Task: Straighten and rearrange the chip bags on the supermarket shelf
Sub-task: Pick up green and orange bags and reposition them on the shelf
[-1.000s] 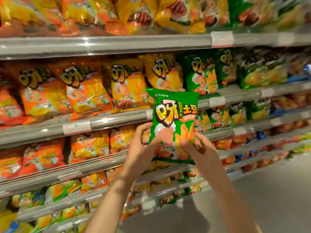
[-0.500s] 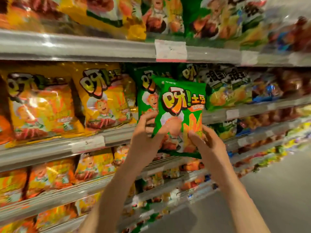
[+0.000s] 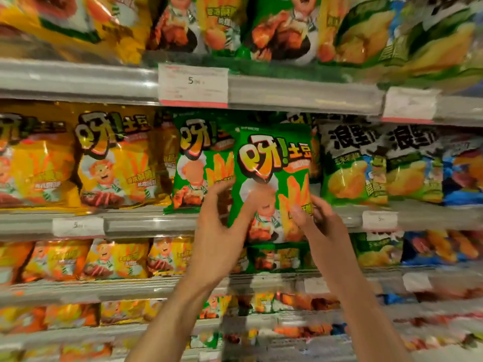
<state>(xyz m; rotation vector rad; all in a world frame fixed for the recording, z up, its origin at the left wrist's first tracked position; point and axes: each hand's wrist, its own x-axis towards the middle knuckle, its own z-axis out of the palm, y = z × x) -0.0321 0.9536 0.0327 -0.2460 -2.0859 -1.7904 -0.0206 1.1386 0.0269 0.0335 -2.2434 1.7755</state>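
At the centre of the frame I have both hands on a green chip bag [image 3: 271,178], raised upright in front of the shelf. My left hand [image 3: 219,228] grips the bag's lower left edge, thumb across the front and fingers spread behind it. My right hand [image 3: 317,220] pinches the lower right edge, thumb on the front face; the fingertips blur slightly, so I cannot tell how far they wrap behind. The bag faces me squarely, logo uppermost, its bottom hem level with the shelf rail [image 3: 146,223] below the row.

Just left of it, partly overlapped by my bag, a second green bag [image 3: 198,165] of the same kind stands on the shelf, leaning a little. Further left, yellow bags [image 3: 115,158] of the same brand fill the row. To the right of my bag stand green-and-white bags [image 3: 350,165] with black lettering, then blue ones toward the right edge.

Above, on the upper shelf rail, a white price tag [image 3: 193,84] sits directly over the green bags, showing a 5. Below my forearms, lower shelves hold smaller orange and yellow packs, blurred.
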